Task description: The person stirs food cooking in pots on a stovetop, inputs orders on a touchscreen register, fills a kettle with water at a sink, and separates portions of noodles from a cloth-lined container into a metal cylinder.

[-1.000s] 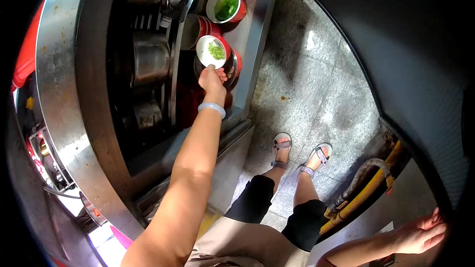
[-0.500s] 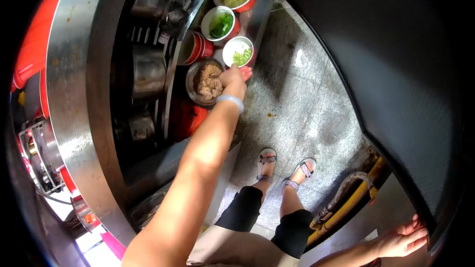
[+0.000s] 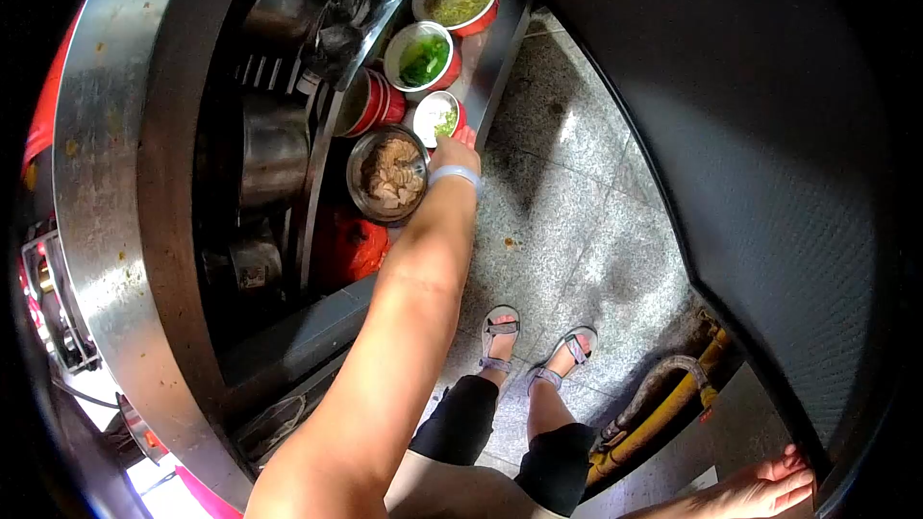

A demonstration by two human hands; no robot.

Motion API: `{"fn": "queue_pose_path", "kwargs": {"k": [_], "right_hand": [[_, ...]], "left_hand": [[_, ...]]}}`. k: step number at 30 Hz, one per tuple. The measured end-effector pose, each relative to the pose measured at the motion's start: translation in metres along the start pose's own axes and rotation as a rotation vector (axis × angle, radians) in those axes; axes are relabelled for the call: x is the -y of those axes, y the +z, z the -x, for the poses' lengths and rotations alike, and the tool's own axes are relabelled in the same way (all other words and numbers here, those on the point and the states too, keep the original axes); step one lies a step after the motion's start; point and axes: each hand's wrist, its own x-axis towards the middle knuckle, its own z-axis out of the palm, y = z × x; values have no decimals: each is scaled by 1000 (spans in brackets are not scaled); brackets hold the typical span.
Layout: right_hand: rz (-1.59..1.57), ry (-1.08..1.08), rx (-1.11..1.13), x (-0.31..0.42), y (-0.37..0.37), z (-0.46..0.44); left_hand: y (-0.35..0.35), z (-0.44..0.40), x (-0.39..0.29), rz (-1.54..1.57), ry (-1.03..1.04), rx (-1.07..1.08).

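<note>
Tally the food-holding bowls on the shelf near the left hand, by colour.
Red, round, paper-like bowls with white insides: 3
Grey, round bowl, material unclear: 1
Total: 4

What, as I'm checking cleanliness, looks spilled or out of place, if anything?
A small brownish spot on the grey floor, ahead of the sandals. It contrasts with the grey and could be a spill, but is too small to identify.
</note>
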Motion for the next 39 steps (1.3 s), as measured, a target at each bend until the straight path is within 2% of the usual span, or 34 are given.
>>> {"fn": "queue_pose_path", "kwargs": {"k": [2,5,8,11,12,14,17,20,21,25,26,28,30,31,32,33,34,35,36,37,39], "right_hand": [[-36,18,-15,0,0,1],[-41,18,-7,0,-2,0],[-5,6,-13,2,2,2],[-16,21,2,-2,-8,0],[-22,20,0,0,-2,1],[-7,33,-76,6,12,3],[-17,31,-63,-4,-7,-2],[80,56,-67,7,1,0],[111,50,-57,7,0,0],[172,-11,-121,-3,-5,-3],[180,-7,-160,-6,-5,-3],[75,-5,-141,-8,-3,-4],[38,7,-122,-9,2,-6],[22,17,-104,-12,-9,-10],[6,30,-79,-12,-15,-13],[108,11,-59,-5,-3,-11],[144,5,-7,-6,-6,-13],[179,-6,37,-7,-14,-14],[369,-94,98,-13,-25,-17],[818,-490,194,-22,-38,-22],[844,-496,261,-19,-43,-24]], "left_hand": [[3,-2,-1,75,13,-61],[0,-16,6,167,12,27],[9,-10,5,92,55,-28],[19,36,0,-115,-25,-31],[32,57,0,-230,57,-98],[45,47,4,-301,79,27],[93,36,-6,-311,219,171],[150,14,-31,-334,269,155],[161,9,-37,-329,353,199],[197,-22,-54,-291,401,108],[199,-36,-53,-253,413,161],[202,-68,-50,-230,337,204],[191,-64,-46,-294,354,283],[185,-58,-35,-304,402,250],[167,-26,-31,-381,455,284],[148,-6,-19,-319,434,282],[118,12,-8,-366,481,377],[87,34,1,-326,323,334],[53,56,7,-307,202,285],[22,77,8,-278,181,207],[-40,79,6,-235,169,12]]}}
